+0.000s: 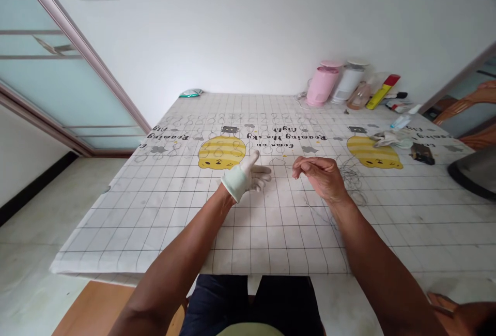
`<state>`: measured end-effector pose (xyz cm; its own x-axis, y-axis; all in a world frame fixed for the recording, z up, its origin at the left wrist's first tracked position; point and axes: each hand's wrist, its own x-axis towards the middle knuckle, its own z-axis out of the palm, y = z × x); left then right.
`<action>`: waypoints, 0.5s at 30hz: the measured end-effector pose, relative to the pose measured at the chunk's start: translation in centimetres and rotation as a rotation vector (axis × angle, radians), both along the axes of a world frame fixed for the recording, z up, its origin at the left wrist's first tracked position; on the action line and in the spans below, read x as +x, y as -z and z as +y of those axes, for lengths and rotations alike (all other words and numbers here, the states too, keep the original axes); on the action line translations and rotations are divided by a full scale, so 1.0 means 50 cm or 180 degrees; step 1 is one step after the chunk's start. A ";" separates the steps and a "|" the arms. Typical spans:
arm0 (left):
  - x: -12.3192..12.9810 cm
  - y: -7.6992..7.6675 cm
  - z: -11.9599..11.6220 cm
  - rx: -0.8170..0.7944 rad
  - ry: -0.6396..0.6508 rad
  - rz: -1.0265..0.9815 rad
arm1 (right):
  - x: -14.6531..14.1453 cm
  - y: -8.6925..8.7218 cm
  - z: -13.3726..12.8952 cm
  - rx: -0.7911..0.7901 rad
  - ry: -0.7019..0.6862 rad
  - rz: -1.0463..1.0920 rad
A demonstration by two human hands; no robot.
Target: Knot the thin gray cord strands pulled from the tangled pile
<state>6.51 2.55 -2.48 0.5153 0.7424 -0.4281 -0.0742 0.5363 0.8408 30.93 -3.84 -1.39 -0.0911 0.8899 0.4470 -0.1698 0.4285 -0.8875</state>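
My left hand (248, 174), in a white glove with a pale green cuff, is over the middle of the table with thumb raised and fingers apart. It holds nothing that I can see. To its right my bare right hand (320, 174) is closed in a pinch; whatever is between the fingertips is too fine to make out. A loose tangle of thin dark wire (352, 177) lies just right of that hand, with strands running below the wrist. Thin wire loops (217, 119) are laid out in rows toward the back left.
A checked tablecloth (174, 222) with yellow balloon prints covers the table. At the back right stand a pink cylinder (322, 87), a white one (347, 85), a bottle (359, 95) and a yellow-red box (383, 92). A crumpled glove (391, 139) and a black object (422, 154) lie nearer.
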 end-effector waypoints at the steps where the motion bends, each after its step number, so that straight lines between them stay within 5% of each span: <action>1: 0.004 0.002 -0.006 0.0023 0.0192 0.0074 | -0.001 -0.002 -0.001 0.0032 0.0031 -0.0006; 4: 0.022 0.008 -0.027 0.0247 0.0474 -0.0146 | -0.006 -0.004 -0.005 0.0024 -0.0027 -0.0099; 11: 0.049 0.021 -0.036 0.0518 -0.0361 -0.0919 | -0.040 0.014 -0.009 -0.0563 0.0022 -0.0221; 15: 0.045 0.021 -0.029 0.0652 -0.0455 -0.0989 | -0.064 0.020 -0.005 -0.1054 0.0090 0.0158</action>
<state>8.77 1.08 -3.52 0.4822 0.8699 -0.1037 -0.4037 0.3257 0.8550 27.75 -4.10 -2.39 -0.0497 0.9894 0.1364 -0.2083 0.1233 -0.9703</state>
